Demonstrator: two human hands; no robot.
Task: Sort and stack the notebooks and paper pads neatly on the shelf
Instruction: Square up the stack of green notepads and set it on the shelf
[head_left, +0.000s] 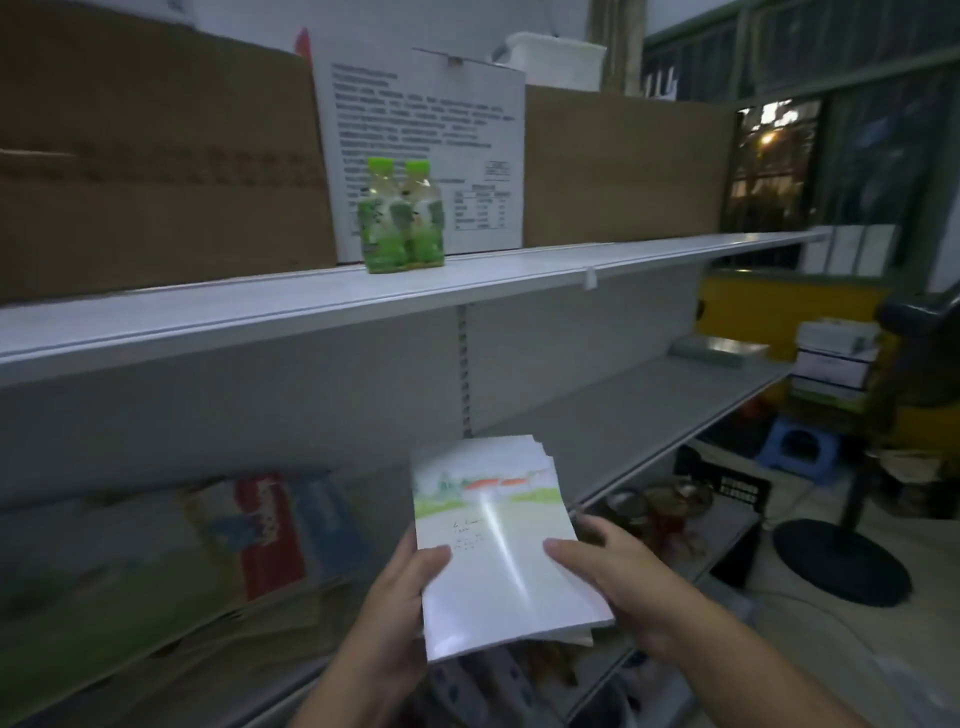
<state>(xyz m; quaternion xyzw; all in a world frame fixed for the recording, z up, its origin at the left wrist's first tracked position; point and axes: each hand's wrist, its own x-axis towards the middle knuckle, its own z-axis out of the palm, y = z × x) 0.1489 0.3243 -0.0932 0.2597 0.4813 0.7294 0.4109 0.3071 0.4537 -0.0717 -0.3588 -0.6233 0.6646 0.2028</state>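
Observation:
A small stack of white glossy notebooks (498, 540), with a green and red landscape drawing on the top cover, is held in the air in front of the middle shelf (649, 410). My left hand (400, 608) grips its lower left edge with the thumb on the cover. My right hand (618, 577) grips its right side, thumb on top and fingers underneath. More notebooks and pads (260, 525), with red, blue and green covers, lie blurred on the shelf to the left.
The upper shelf (467, 280) carries a pack of green-capped bottles (402, 218), brown cartons (156, 156) and a white printed box (431, 140). A flat grey pad (717, 349) lies far right on the middle shelf. Below right are a black crate (737, 488), a blue stool (797, 444) and a round black stand base (841, 561).

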